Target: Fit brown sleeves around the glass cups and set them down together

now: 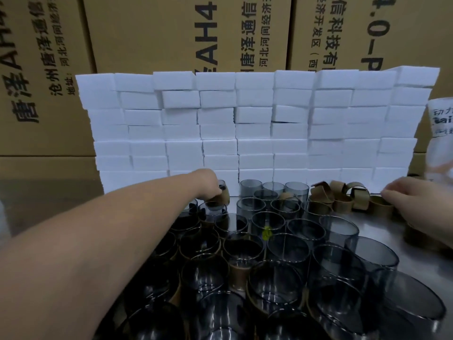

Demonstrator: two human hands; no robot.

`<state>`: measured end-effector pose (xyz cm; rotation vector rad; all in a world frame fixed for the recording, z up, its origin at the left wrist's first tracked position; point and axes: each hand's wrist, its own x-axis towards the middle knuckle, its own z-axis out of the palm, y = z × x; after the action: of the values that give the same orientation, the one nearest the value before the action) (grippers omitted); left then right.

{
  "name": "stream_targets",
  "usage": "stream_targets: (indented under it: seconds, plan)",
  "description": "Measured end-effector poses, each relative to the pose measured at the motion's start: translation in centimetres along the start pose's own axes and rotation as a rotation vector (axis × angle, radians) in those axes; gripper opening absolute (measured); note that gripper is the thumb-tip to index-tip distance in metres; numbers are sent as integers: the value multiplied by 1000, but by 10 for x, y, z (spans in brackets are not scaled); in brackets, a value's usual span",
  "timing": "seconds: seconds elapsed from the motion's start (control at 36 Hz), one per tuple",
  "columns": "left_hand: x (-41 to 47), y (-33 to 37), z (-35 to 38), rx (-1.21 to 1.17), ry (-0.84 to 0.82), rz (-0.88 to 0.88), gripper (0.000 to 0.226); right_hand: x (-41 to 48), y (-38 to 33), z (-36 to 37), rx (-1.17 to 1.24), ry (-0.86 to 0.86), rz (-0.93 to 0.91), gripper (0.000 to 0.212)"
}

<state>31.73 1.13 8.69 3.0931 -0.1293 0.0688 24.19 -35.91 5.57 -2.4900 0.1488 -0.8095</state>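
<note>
Left hand (208, 183) around a sleeved cup (221, 196)

The left box (36, 69) carries black print turned on its side: large "唐泽AH4", a smaller line beginning "沧州唐泽通信", and small lines beginning "河北河间" and "地址:", with the rest cut off or too blurred to read. The middle box (147, 33) shows large "AH4.", then "唐泽通信" and a small line beginning "河北河间", also sideways, while the right box (416, 33) shows "信科技有", "经济开发区(西" and large "4.0-P". A white wrapper (441, 123) at the right edge bears "Bai" under "动力", the remainder cut off or unreadable.
</note>
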Motion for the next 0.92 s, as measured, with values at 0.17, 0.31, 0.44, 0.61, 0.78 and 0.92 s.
stream_targets:
  seconds: [0.17,0.31,0.44,0.61,0.78,0.92]
  plan:
    - [12,-7,8,56,-61,13,29,27,24,27,-319,-151,-27,12]
    - [6,-3,-10,69,-36,106,42,37,29,36,-422,-227,19,31]
    - [-7,26,-16,-17,-18,316,33,42,20,43,-406,-283,39,56]
    - [-7,49,4,165,-241,355,31,47,-2,62,-368,-386,-28,75]
    - [0,46,10,116,-199,388,28,62,-42,85,-424,-446,-171,54]
    - [-3,38,8,22,-60,374,26,66,-53,92,-467,-435,-175,24]
